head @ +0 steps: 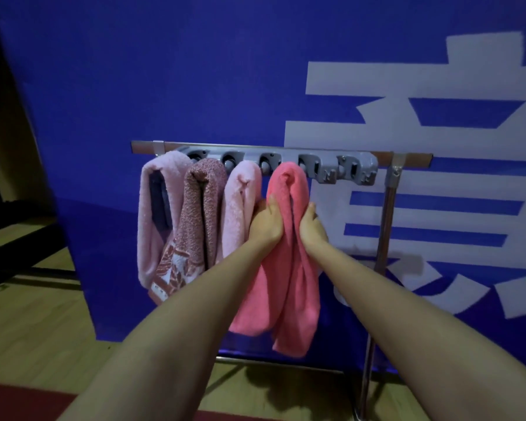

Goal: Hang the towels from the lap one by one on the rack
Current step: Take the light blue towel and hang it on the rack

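Observation:
A metal rack carries a grey hook strip along its top bar. Several towels hang from it side by side: a pale pink one at the left, a speckled maroon one, another light pink one, and a bright coral pink towel furthest right. My left hand grips the coral towel's left fold. My right hand grips its right fold. Both hands sit just below the hook. My lap is out of view.
A blue banner with large white characters stands right behind the rack. The rightmost hooks on the strip are bare. Wooden floor spreads to the left, with a dark frame at the far left and a red mat near me.

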The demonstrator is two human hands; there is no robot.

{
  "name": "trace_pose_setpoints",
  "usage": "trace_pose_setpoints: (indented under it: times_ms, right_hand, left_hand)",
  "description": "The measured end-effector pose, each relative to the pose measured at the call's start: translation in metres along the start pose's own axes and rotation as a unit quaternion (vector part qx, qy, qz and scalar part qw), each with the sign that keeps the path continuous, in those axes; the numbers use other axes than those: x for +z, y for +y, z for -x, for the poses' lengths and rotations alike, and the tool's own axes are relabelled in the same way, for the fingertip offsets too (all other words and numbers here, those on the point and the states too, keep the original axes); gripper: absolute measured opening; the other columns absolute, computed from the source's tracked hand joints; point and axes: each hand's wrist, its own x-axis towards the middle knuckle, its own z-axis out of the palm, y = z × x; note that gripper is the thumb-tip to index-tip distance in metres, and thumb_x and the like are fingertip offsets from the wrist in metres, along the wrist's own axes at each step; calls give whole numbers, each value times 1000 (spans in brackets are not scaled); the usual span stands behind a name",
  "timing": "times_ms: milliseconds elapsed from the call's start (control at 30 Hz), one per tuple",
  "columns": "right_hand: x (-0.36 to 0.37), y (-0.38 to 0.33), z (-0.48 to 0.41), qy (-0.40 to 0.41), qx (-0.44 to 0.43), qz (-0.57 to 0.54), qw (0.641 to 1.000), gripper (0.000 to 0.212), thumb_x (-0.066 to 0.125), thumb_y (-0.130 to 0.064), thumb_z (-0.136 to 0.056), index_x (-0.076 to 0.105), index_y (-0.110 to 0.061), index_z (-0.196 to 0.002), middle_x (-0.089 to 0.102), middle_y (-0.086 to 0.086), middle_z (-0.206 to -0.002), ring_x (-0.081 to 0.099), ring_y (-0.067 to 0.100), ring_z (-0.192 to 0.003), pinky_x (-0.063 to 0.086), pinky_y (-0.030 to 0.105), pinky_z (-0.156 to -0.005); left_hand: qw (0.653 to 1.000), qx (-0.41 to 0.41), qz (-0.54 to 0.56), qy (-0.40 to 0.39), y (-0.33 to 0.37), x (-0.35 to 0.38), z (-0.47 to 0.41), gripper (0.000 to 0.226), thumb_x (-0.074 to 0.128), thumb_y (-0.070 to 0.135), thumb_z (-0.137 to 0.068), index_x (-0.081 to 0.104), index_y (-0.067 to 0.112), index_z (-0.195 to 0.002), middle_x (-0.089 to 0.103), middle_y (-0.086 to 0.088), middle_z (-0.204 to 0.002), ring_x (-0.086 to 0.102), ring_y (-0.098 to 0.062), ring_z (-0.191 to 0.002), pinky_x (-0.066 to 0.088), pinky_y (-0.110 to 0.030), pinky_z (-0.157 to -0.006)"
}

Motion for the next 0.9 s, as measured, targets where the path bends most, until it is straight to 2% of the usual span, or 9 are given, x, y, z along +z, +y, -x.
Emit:
trace_pose_setpoints:
  times_ms: [133,233,300,333,367,433,533,767,900]
  right_hand:
    - [8,65,36,-28,67,24,997,64,8,-45,-100,35,-5,-142,38,21,-146,35,36,-135,27,41,-109]
    - [19,121,58,-59,111,35,991,66,7,-48,-99,34,-7,-143,39,21,-145,37,36,-134,28,43,-111]
    - [28,156,76,-83,138,53,986,66,7,-49,-99,34,-7,-143,41,20,-144,39,36,-133,30,42,-110]
    - [32,171,83,-93,151,61,982,66,7,-48,-99,33,-6,-142,40,20,-145,38,36,-133,29,41,-110]
    - [36,187,93,-108,169,74,977,67,7,-48,-99,33,-5,-142,38,20,-146,37,36,-134,27,40,-110]
    - [45,217,109,-128,179,90,971,67,8,-47,-99,36,-3,-141,39,20,-145,36,35,-135,27,38,-108]
    - [61,252,124,-164,182,104,964,71,9,-53,-97,42,-4,-137,49,21,-137,45,34,-127,32,37,-105]
    - [101,335,151,-251,197,152,935,66,15,-47,-99,44,0,-135,51,26,-132,49,38,-123,39,34,-95]
    - [120,390,159,-311,210,182,909,59,20,-43,-101,51,2,-123,51,29,-130,49,39,-121,38,34,-92]
  left_hand:
    - [992,-103,-6,-70,-43,5,39,53,20,28,-103,41,-11,-132,42,-28,-140,38,-34,-134,26,-32,-109]
    - [974,-187,-35,-125,-94,5,64,51,26,26,-103,41,-12,-133,45,-28,-138,43,-34,-130,34,-31,-106]
    - [958,-218,-53,-179,-132,4,87,50,32,29,-101,44,-11,-130,58,-25,-120,60,-35,-101,53,-31,-80]
    - [945,-245,-48,-213,-148,1,98,49,34,32,-100,46,-7,-127,62,-18,-101,61,-28,-79,53,-28,-61]
    - [927,-272,-64,-250,-165,-2,111,48,35,36,-100,48,-4,-122,61,-13,-88,55,-20,-66,46,-25,-54]
    - [900,-295,-101,-304,-201,-3,132,48,36,46,-98,54,3,-108,58,-9,-84,49,-15,-62,37,-23,-58]
    - [898,-265,-120,-331,-239,-1,156,47,35,54,-94,55,12,-94,57,-10,-91,50,-17,-68,35,-25,-59]
    - [892,-303,-62,-330,-314,5,196,63,26,51,-97,56,-2,-115,62,-19,-104,59,-25,-78,43,-25,-62]
    - [876,-346,-60,-331,-368,6,211,65,24,50,-98,58,-4,-113,64,-19,-106,59,-25,-81,43,-24,-62]
